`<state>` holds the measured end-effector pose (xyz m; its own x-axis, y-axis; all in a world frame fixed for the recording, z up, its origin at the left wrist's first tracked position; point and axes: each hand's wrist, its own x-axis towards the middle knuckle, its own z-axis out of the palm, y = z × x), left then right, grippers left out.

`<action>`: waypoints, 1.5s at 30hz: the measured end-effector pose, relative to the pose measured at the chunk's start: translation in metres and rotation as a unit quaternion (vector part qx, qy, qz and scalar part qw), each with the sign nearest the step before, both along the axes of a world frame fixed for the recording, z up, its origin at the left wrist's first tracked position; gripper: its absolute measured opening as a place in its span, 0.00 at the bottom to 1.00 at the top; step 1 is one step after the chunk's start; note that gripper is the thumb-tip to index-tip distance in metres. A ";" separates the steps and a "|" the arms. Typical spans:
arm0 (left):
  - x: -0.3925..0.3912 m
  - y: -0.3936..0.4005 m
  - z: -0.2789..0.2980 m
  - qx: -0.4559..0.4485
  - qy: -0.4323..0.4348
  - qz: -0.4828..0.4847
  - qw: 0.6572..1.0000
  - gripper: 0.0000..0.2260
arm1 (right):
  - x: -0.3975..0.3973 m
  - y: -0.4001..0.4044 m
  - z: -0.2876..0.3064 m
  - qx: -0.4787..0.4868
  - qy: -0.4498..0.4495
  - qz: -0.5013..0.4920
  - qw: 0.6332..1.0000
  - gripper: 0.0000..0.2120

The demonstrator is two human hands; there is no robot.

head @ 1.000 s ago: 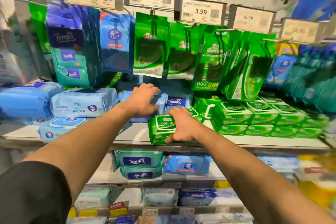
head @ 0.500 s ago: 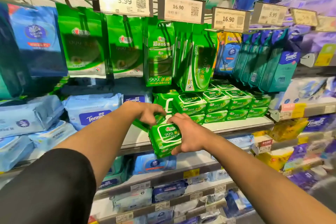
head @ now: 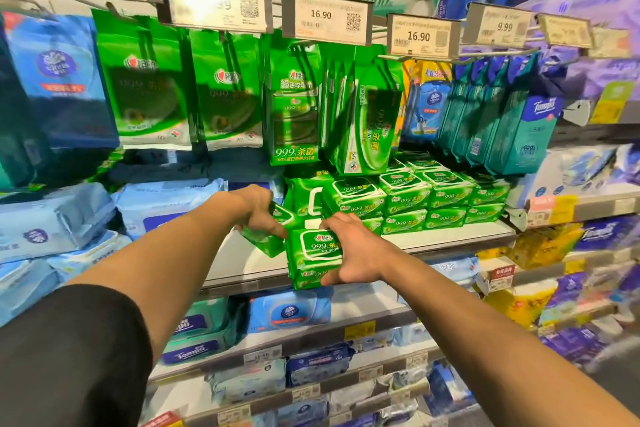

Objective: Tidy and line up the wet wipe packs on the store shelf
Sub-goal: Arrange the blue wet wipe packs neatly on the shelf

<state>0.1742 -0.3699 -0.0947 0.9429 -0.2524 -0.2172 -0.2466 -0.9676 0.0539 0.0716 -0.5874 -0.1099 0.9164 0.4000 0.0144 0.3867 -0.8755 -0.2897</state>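
While the right hand point(head: 349, 250) grasps a glossy green plastic wet wipe pack with a white label panel point(head: 311, 258) at the front lip of the pale metal store shelf point(head: 242, 262), fingers over its top and thumb under its near edge, the left hand point(head: 258, 210) closes around a second green wet wipe pack point(head: 265, 236) just beside it, which sits tilted with one corner dipping toward the shelf. Both packs lie forward of the rest, apart from the neat block, so the grip on each looks meant to bring them square and slide them back into line.

Behind the hands, the stacked rows of matching green packs point(head: 426, 199) stand two layers high along the same shelf, faces forward. To the left lie soft blue wipe packs point(head: 65, 218), loosely piled. Above, flat green hanging pouches point(head: 149, 94) and teal boxed packs point(head: 512, 121) dangle from pegs under white price tags point(head: 325, 17). The lower shelves hold more blue and white packs, too blurred to read.
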 end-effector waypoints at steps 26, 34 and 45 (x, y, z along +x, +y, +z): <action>0.002 -0.037 -0.027 -0.161 -0.095 -0.044 0.981 0.24 | 0.005 -0.006 -0.003 -0.021 0.002 -0.001 1.000 0.50; 0.004 -0.038 -0.032 -0.183 -0.114 0.000 0.977 0.26 | 0.007 -0.005 -0.008 -0.002 0.010 -0.016 1.000 0.50; -0.003 -0.006 0.005 -0.140 -0.104 -0.024 0.984 0.28 | 0.018 0.009 0.014 -0.066 -0.032 0.025 0.997 0.51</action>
